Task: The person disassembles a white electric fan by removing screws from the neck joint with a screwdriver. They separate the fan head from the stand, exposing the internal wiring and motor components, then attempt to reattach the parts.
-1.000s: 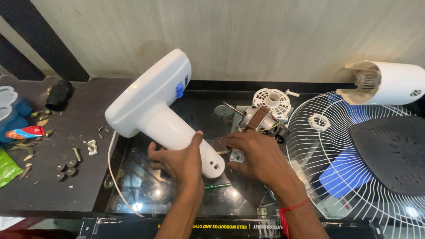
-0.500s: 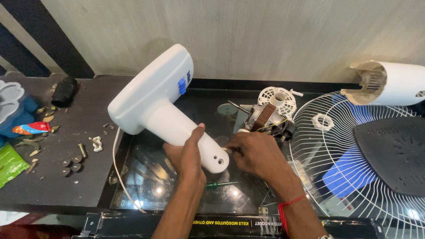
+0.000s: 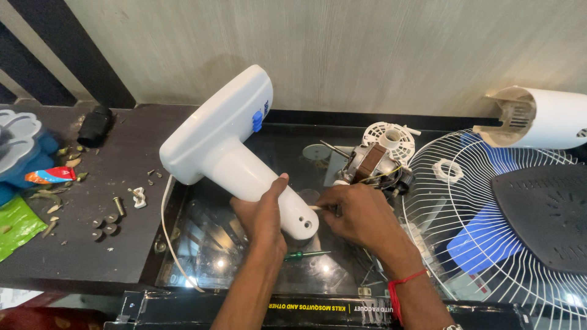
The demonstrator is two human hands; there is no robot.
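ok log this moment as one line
left hand: grips white fan stand neck | right hand: pinching at neck's open end | fan motor: behind on glass | wire grille: right

The left hand (image 3: 264, 215) grips the neck of a white fan stand (image 3: 226, 146) over a glass table (image 3: 202, 256). The right hand (image 3: 361, 214) pinches a small white piece (image 3: 315, 208) at the neck's end, near the motor (image 3: 373, 160).

Fan base (image 3: 226, 146) at centre-left, on glass table (image 3: 202, 244); motor (image 3: 373, 162) to its right; grille (image 3: 489, 232) at right edge; screwdriver (image 3: 306, 255) w/ hands at lower centre.
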